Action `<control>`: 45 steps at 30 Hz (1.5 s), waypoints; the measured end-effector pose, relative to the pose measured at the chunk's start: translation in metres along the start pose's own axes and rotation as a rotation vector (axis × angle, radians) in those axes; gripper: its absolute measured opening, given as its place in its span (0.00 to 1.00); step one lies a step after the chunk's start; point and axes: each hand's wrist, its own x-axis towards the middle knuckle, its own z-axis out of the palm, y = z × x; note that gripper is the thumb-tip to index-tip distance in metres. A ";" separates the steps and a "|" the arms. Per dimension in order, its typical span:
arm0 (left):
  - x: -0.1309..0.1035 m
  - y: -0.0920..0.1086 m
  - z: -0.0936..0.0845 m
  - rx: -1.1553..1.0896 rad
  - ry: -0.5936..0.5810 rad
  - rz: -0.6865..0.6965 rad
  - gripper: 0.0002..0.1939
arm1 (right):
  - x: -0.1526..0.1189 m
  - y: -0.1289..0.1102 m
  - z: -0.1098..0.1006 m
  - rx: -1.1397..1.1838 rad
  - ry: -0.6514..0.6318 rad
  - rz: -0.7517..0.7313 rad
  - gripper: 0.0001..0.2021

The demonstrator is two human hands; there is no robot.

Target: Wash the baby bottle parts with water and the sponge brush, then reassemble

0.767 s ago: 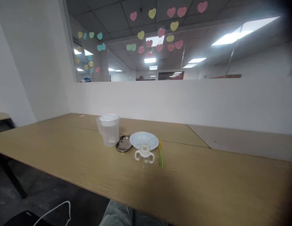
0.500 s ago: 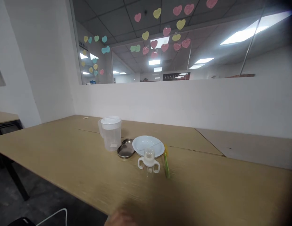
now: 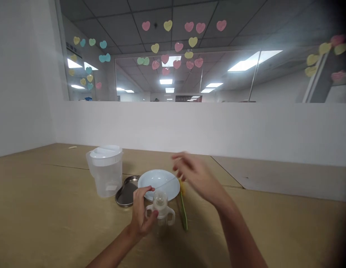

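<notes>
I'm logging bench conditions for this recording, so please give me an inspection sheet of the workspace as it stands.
Surface: wood-toned table, seams visible.
Things at the hands: two-handled bottle, upright; green-handled tool with a yellow head, lying to its right.
Other items: white plate behind the bottle; lidded pitcher, upright at left; metal tray between pitcher and plate.
Clutter: small pale piece near the table's far edge.
Left hand: at the bottle's left side; firmness of hold cannot be told.
Right hand: in the air near the plate's right side, blurred; nothing seen in it.
Cables: nothing seen.
Surroundings: white wall; window above, with heart-shaped notes.
</notes>
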 end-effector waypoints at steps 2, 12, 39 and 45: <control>-0.006 0.000 -0.002 0.067 -0.030 0.017 0.29 | 0.001 -0.007 0.007 -0.028 -0.105 -0.002 0.16; -0.010 0.002 0.009 0.226 -0.147 -0.022 0.39 | -0.004 -0.029 0.044 -0.390 -0.306 -0.046 0.19; -0.007 -0.007 0.002 0.272 -0.137 0.025 0.32 | 0.050 0.072 0.091 -0.368 -0.437 0.162 0.17; -0.005 -0.007 0.003 0.246 -0.155 -0.009 0.33 | 0.050 0.063 0.099 -0.392 -0.421 0.159 0.15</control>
